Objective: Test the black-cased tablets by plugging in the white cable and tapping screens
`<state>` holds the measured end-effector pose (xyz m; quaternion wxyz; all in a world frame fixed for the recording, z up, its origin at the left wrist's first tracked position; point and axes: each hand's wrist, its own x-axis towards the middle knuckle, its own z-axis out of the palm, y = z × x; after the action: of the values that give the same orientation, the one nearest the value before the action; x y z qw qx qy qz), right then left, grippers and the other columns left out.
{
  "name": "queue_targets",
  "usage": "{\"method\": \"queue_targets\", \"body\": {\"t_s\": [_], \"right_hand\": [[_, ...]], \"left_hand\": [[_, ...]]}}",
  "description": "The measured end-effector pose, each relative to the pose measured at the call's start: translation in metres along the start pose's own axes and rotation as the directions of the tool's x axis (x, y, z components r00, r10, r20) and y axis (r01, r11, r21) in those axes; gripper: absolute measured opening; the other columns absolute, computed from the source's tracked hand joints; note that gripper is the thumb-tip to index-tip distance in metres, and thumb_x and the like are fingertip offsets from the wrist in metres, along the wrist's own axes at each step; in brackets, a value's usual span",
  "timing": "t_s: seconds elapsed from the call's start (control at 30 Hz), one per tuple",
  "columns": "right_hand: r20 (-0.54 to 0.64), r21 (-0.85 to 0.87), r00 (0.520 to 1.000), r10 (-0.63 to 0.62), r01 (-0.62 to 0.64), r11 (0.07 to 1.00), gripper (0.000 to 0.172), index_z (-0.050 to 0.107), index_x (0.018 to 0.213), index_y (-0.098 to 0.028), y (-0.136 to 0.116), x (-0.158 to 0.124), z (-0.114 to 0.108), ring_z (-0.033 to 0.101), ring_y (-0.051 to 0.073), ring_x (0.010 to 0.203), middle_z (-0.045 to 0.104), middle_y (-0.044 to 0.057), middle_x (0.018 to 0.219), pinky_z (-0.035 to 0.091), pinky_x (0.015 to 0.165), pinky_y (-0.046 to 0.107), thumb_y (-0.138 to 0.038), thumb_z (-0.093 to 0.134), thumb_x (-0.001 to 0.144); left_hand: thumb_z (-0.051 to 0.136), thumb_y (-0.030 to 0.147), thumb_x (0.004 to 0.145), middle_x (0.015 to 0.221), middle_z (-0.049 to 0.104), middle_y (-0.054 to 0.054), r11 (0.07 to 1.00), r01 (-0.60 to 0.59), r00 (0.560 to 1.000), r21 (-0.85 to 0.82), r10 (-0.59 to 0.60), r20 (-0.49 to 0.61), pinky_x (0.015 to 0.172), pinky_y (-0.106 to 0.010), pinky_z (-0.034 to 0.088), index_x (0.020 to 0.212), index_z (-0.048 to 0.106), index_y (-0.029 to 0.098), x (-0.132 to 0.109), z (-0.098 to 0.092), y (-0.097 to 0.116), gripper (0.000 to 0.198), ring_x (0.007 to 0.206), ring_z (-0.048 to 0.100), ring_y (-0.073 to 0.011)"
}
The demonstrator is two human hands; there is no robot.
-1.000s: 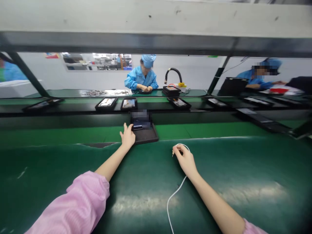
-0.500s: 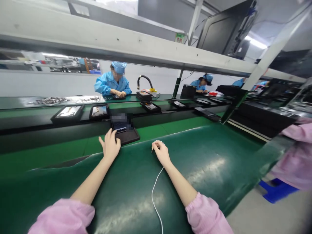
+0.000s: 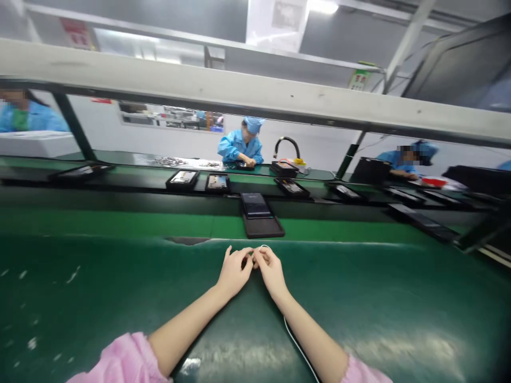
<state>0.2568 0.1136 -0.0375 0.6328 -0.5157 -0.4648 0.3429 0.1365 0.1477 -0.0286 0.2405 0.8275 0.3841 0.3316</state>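
Green matting [image 3: 120, 298] spreads on the near side of a shallow dark tray [image 3: 265, 230], and my two hands meet above it, just short of that tray's near edge. My right hand [image 3: 272, 271] pinches a white cable [image 3: 300, 351] between thumb and fingers; a small loop arches over the knuckles, and the rest trails back along my forearm, away from the tray. My left hand [image 3: 235, 272] brings thumb and forefinger together against the right fingertips, but I cannot tell whether they grip anything, since the cable's end is hidden there. Straight beyond this meeting point lies a smartphone [image 3: 256, 206], screen up and dark, resting on the tray's far part and touching neither hand. Its long axis seems to run away from me, the far end leaning slightly left. I judge my right hand a little nearer, as it sits squarely before the tray, with most of the left beyond the tray's left side. Past the tray, a co-worker [image 3: 240, 149] in blue bends over a bench.
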Motion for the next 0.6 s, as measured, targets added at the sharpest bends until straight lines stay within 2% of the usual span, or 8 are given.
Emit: {"method": "queue_targets", "body": {"t_s": [0.17,0.33,0.37,0.43,0.5,0.53,0.6], "right_hand": [[0.025,0.064,0.999,0.026,-0.027,0.998,0.053,0.062,0.073,-0.02,-0.005,0.018,0.015,0.055,0.016,0.047,0.061,0.0,0.059,0.048,0.051,0.03,-0.071,0.073,0.06],[0.073,0.045,0.992,0.101,-0.105,0.993,0.057,0.065,0.074,-0.018,-0.013,0.013,0.012,0.058,0.017,0.048,0.065,0.003,0.06,0.049,0.051,0.03,-0.069,0.078,0.052],[0.034,0.007,0.99,0.135,-0.135,0.991,0.058,0.066,0.077,-0.018,-0.013,0.011,0.008,0.06,0.018,0.051,0.067,0.004,0.063,0.051,0.053,0.031,-0.068,0.08,0.05],[-0.045,-0.078,0.985,0.164,-0.167,0.983,0.062,0.067,0.079,-0.017,-0.005,0.013,-0.002,0.063,0.022,0.055,0.067,0.005,0.063,0.053,0.057,0.033,-0.069,0.08,0.047],[-0.038,-0.159,0.988,0.151,-0.155,0.975,0.058,0.068,0.08,-0.018,0.009,0.022,-0.013,0.065,0.025,0.061,0.07,0.009,0.072,0.054,0.057,0.036,-0.068,0.077,0.053],[0.003,-0.189,0.989,0.149,-0.146,0.971,0.053,0.068,0.08,-0.019,0.017,0.028,-0.018,0.066,0.027,0.065,0.071,0.01,0.078,0.054,0.056,0.037,-0.065,0.077,0.057],[0.067,-0.183,0.992,0.104,-0.09,0.979,0.042,0.069,0.079,-0.021,0.035,0.038,-0.025,0.065,0.028,0.064,0.071,0.011,0.076,0.054,0.052,0.04,-0.059,0.077,0.063]], "left_hand": [[0.045,0.027,0.092,0.092,0.076,-0.002,0.99,0.093,0.996,-0.109,-0.092,0.02,0.11,-0.054,0.032,0.094,0.067,0.023,-0.007,-0.025,-0.012,0.023,0.083,0.069,-0.0204],[0.047,0.032,0.095,0.094,0.077,-0.003,0.966,0.187,0.982,-0.18,-0.184,0.036,0.107,-0.041,0.035,0.096,0.07,0.021,-0.009,-0.026,-0.004,0.025,0.086,0.069,-0.0191],[0.049,0.034,0.095,0.097,0.077,-0.002,0.96,0.208,0.978,-0.189,-0.204,0.041,0.108,-0.038,0.035,0.096,0.071,0.02,-0.009,-0.025,-0.002,0.026,0.089,0.069,-0.0178],[0.055,0.037,0.093,0.096,0.077,0.0,0.944,0.262,0.965,-0.202,-0.254,0.062,0.11,-0.034,0.031,0.096,0.071,0.021,-0.008,-0.024,-0.001,0.023,0.088,0.069,-0.0151],[0.06,0.037,0.092,0.096,0.077,0.003,0.927,0.312,0.95,-0.208,-0.301,0.085,0.11,-0.031,0.029,0.099,0.071,0.022,-0.006,-0.025,-0.005,0.02,0.091,0.069,-0.0133],[0.06,0.037,0.091,0.096,0.076,0.004,0.92,0.332,0.943,-0.21,-0.32,0.092,0.11,-0.029,0.029,0.1,0.07,0.023,-0.005,-0.026,-0.007,0.019,0.093,0.069,-0.0124],[0.061,0.038,0.092,0.101,0.075,0.006,0.91,0.357,0.933,-0.211,-0.337,0.122,0.11,-0.027,0.029,0.103,0.069,0.024,-0.004,-0.029,-0.011,0.019,0.098,0.068,-0.0107]]}}
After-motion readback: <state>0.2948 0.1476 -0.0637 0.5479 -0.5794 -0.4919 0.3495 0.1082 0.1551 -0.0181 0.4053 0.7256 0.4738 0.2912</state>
